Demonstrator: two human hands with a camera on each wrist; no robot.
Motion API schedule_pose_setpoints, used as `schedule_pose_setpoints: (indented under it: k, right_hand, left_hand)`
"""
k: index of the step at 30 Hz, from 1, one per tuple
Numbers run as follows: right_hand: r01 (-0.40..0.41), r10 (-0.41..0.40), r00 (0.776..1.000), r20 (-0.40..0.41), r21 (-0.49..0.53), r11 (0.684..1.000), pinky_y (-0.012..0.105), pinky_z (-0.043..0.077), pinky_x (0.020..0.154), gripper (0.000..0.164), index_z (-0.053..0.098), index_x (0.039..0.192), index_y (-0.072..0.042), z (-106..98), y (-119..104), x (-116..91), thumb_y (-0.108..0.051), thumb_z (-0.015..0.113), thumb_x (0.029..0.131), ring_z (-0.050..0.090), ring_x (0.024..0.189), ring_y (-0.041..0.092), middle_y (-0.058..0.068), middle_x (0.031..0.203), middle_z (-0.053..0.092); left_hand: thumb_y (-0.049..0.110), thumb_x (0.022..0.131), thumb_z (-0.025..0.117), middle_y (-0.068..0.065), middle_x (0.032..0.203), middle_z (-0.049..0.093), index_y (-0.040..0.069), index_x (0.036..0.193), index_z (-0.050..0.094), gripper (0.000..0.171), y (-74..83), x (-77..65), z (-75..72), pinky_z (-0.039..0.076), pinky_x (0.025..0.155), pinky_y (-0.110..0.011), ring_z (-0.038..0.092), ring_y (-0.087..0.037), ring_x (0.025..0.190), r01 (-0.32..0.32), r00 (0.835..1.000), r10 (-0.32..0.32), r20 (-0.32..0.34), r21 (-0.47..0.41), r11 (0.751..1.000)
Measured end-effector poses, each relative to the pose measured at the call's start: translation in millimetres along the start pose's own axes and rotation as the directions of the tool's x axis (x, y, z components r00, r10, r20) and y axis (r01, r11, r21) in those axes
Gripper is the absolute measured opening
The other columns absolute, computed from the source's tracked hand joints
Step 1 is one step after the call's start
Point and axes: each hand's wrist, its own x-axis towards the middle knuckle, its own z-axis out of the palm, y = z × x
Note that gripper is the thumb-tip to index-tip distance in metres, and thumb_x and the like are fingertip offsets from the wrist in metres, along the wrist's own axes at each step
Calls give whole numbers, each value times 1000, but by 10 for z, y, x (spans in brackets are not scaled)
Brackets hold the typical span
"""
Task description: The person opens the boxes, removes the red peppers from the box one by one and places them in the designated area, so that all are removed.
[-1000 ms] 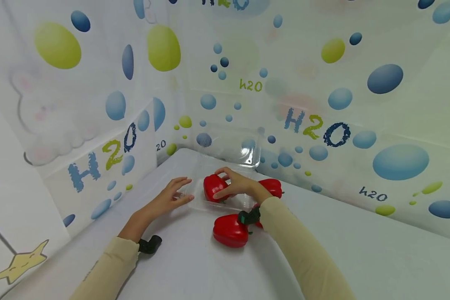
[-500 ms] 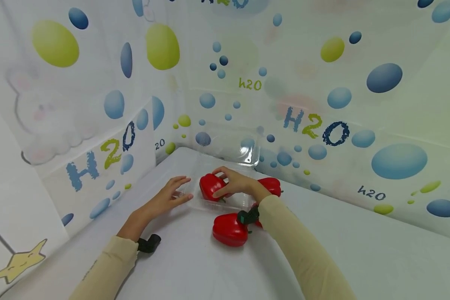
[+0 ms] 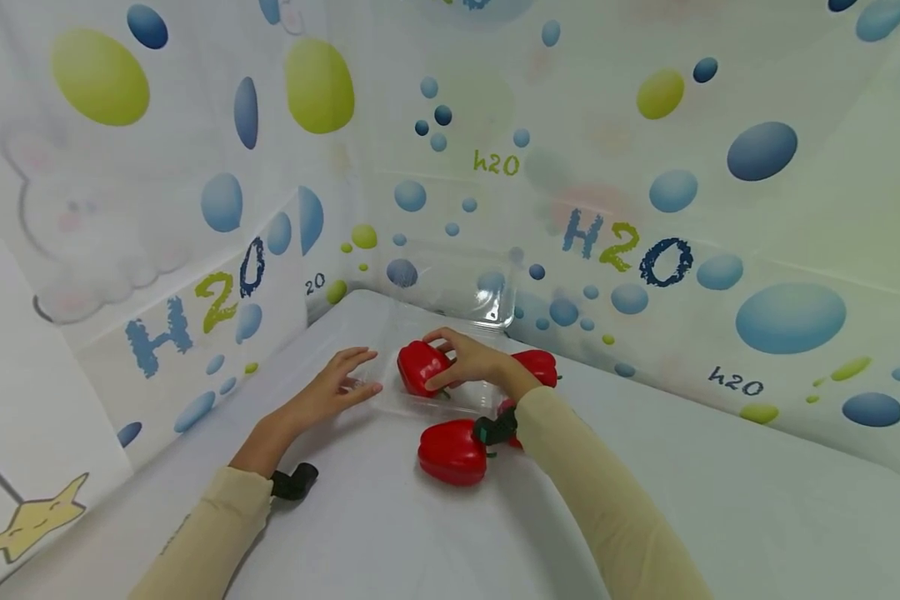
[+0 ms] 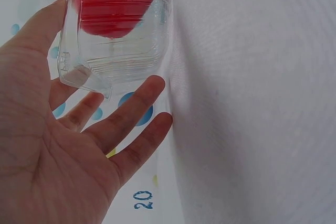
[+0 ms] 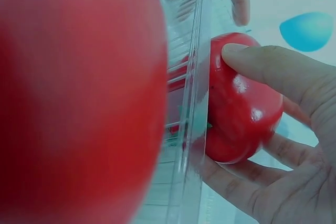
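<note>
My right hand [image 3: 474, 360] grips a glossy red bell pepper [image 3: 418, 368] inside a clear plastic clamshell box [image 3: 427, 407]. In the right wrist view, the thumb lies on this pepper [image 5: 244, 103] and the fingers curl beneath it, behind the box's clear wall. At the box's left end is my left hand [image 3: 328, 395], its fingers spread and holding nothing. The left wrist view shows that hand [image 4: 63, 156] around the box corner [image 4: 79, 80]; whether it touches is unclear. The clear lid [image 3: 487, 304] stands raised behind.
One red bell pepper [image 3: 452, 452] lies on the white-covered table [image 3: 360, 517] in front of the box. Another bell pepper [image 3: 537, 367] is to its right, and a further red one [image 3: 512, 410] is mostly hidden by the right wrist. Patterned sheets [image 3: 600, 150] rise behind the table.
The gripped bell pepper has shifted slightly left within the box along with my right hand. My left hand has stayed almost still. The head view has drifted a little.
</note>
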Motion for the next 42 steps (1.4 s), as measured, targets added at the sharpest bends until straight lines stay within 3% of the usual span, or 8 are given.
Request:
schedule_pose_setpoints:
  k: [11,18,35,42]
  right_hand:
    - [34,-34,999,7,-29,999,39,57,86,76,39,141,-20,-74,-22,-82,-9,80,78,48,125,32,12,144,43]
    - [44,-44,999,0,-55,998,37,57,86,80,39,142,-21,-123,-39,-183,-10,82,76,46,127,30,10,144,43]
    - [33,-32,999,-39,42,999,46,54,91,79,39,142,-22,-207,104,-301,-10,81,76,48,125,33,12,144,43]
    - [9,-6,999,-51,67,998,50,52,93,80,39,143,-22,-231,117,-342,-10,82,76,48,126,34,12,145,42]
  left_hand:
    - [40,95,61,-20,157,16,9,152,29,72,10,0,-1,42,104,-57,45,-48,127,10,1000,-10,6,4,1000]
    - [34,96,61,-21,156,17,6,151,31,68,3,8,-13,43,103,-57,46,-50,126,-12,1000,12,0,-1,1000]
    - [32,97,61,-24,155,17,3,150,31,68,13,0,8,43,102,-57,47,-52,125,-37,999,37,1,-1,999]
    - [37,96,61,-22,157,15,6,151,29,70,27,-3,1,41,103,-58,44,-51,126,-5,1000,5,3,8,1000]
